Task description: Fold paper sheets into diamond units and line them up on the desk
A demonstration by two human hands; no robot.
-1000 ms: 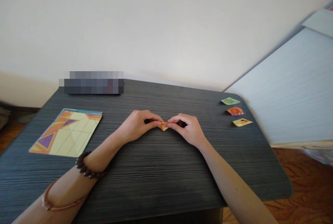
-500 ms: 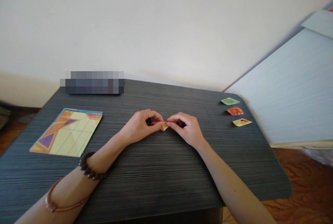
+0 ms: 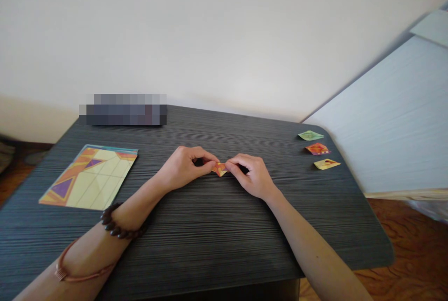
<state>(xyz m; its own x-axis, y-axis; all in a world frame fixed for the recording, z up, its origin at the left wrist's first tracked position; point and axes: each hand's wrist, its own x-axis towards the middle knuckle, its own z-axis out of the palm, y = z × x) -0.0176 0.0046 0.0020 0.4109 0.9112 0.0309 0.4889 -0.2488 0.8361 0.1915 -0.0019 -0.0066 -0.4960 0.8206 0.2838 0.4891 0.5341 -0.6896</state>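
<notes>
A small folded piece of orange and yellow patterned paper (image 3: 220, 169) is pinched between my two hands at the middle of the dark table (image 3: 210, 235). My left hand (image 3: 187, 168) holds its left end between thumb and index finger. On the other end, my right hand (image 3: 250, 175) has thumb and fingertips closed in the same way. The paper's lower point shows between the fingertips; its ends are covered by them. Both hands stay close to the tabletop.
Three folded papers lie in a column at the right: a green one (image 3: 311, 136), a red-orange one (image 3: 318, 149) and a yellow one (image 3: 326, 164). Patterned paper sheets (image 3: 93, 177) lie stacked at the left. A blurred-out object (image 3: 122, 114) stands at the back left, near the wall (image 3: 224, 35).
My left fingers have shifted slightly left along the paper, and more of its patterned middle shows. My right hand keeps its pinch. The three folded papers have not moved.
</notes>
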